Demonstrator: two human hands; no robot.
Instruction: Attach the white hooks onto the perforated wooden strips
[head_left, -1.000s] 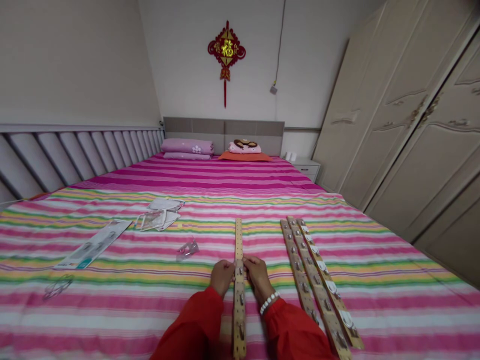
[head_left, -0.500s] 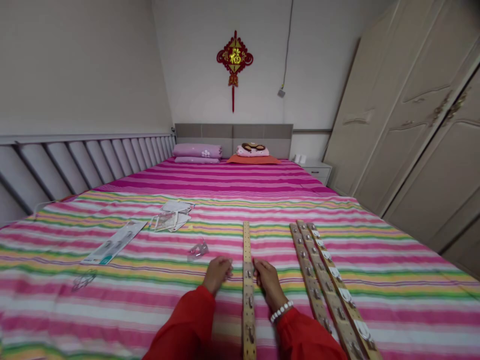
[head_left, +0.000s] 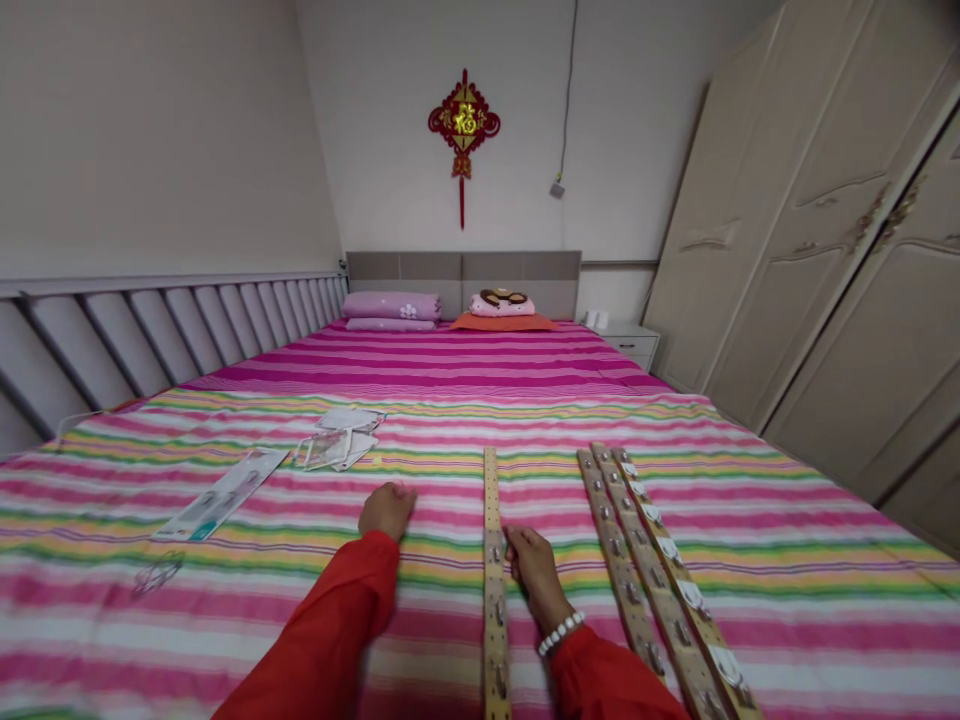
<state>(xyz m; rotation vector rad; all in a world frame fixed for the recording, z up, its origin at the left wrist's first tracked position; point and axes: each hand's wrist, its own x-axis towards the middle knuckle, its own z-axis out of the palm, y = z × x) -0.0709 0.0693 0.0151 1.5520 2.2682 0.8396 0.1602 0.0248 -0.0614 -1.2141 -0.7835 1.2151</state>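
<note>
My left hand (head_left: 386,510) rests on the striped cloth to the left of a narrow wooden strip. Its fingers are curled closed, and whatever is under or in them is hidden. The wooden strip (head_left: 491,500) has a row of holes, and several clear-backed metal hooks (head_left: 500,610) sit along its near part. My right hand (head_left: 531,562) is closed at the strip's right edge, fingertips close beside the farthest hook; I cannot tell if they hold anything. Farther right lie three more strips (head_left: 619,560) set with hooks, the outermost with white hook pieces (head_left: 670,550).
A flat hook package (head_left: 221,495) lies on the left of the striped cloth (head_left: 300,560), with a thin clear piece (head_left: 159,572) nearer me. Beyond are white papers and packets (head_left: 341,440). Folded bedding (head_left: 391,308) lies by the headboard; a wardrobe (head_left: 810,250) stands right.
My left hand has moved left and away from the wooden strip, onto the spot where a clear-backed hook lay; that hook is now out of sight. My right hand has hardly moved.
</note>
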